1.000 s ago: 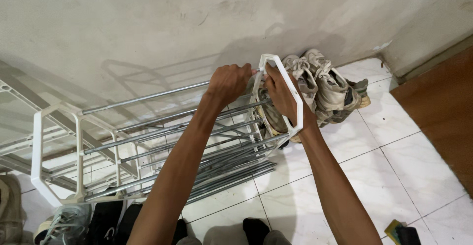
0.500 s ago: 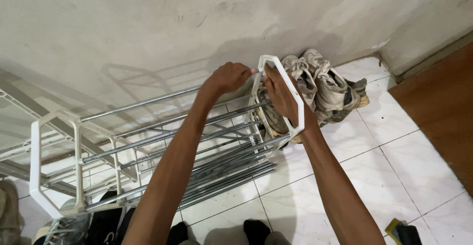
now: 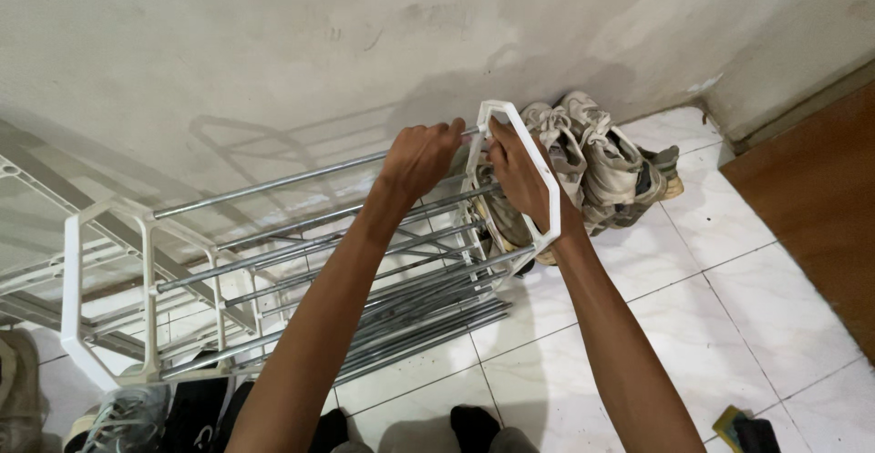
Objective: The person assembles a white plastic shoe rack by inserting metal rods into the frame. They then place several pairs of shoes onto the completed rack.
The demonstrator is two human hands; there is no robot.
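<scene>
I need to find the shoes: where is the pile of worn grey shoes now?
In the head view, the grey shoes lie upper right on the tiled floor, against the wall, just behind the rack's white end frame.

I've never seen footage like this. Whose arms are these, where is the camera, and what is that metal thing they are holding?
There is no machine here: the arms belong to a person, and the one camera sits on that person's head, looking down at the hands.

The left hand grips the end of the top metal rod of a shoe rack. The right hand holds the white side frame, a six-sided plastic end piece, just where that rod meets it. More silver rods run across to a matching white frame at the other end.

The rack stands on a white tiled floor against a stained wall. Worn pale sneakers are piled behind the right end, and darker shoes lie near the person's feet.
</scene>
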